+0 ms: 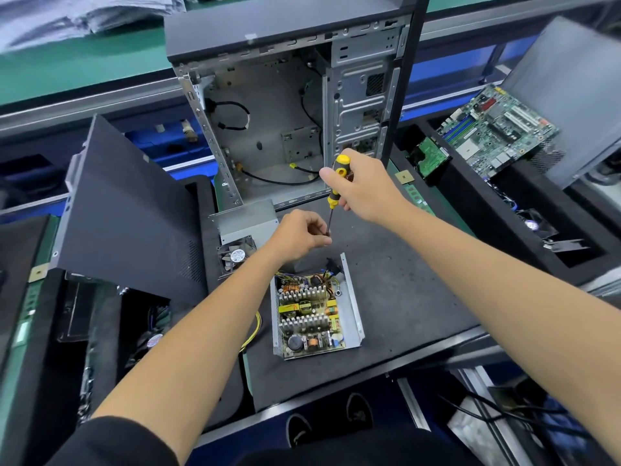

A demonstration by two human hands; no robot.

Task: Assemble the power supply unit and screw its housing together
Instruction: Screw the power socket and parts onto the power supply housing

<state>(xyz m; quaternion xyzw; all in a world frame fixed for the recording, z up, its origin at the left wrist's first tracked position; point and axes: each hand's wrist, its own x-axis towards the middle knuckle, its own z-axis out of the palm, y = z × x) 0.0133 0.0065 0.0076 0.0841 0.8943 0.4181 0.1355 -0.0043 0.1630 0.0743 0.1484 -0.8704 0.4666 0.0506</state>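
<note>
Power supply unit (316, 312), its housing open and the circuit board showing, lies on the dark mat (403, 297) just below my two hands, between my forearms. Far to my left a black side panel (127, 210) leans tilted. Nearer, just left of my left hand, the grey housing cover (247, 222) sits with its fan (237, 255) in front of it. My left hand (297, 235) is curled, fingertips pinching the lower end of the screwdriver (336, 186) shaft. My right hand (364, 185), higher up, wraps around its yellow-and-black handle, holding it nearly upright. Beyond both hands stands the open computer case (285, 122). Far off to my right a green motherboard (497, 122) lies tilted.
</note>
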